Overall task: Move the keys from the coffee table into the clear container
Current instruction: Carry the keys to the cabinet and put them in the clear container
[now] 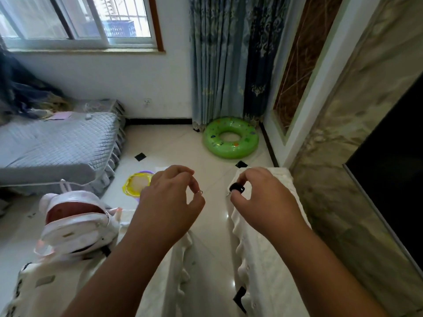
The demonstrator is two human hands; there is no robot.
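Observation:
My right hand (258, 200) pinches a black-headed key (237, 188) between thumb and fingers, its metal tip poking out to the left. My left hand (170, 202) pinches a small metal key ring (199, 192) at its fingertips. Both hands hover at mid-frame above the gap of floor between two white cloth-covered surfaces, the left one (158, 277) and the right one (267, 259). No clear container shows in view.
A white and pink open backpack (75, 225) lies on the left surface. A yellow and purple bowl-like item (135, 185) sits on the tiled floor beyond my left hand. A green swim ring (230, 138) lies by the curtain. A grey quilted sofa (55, 147) stands at left.

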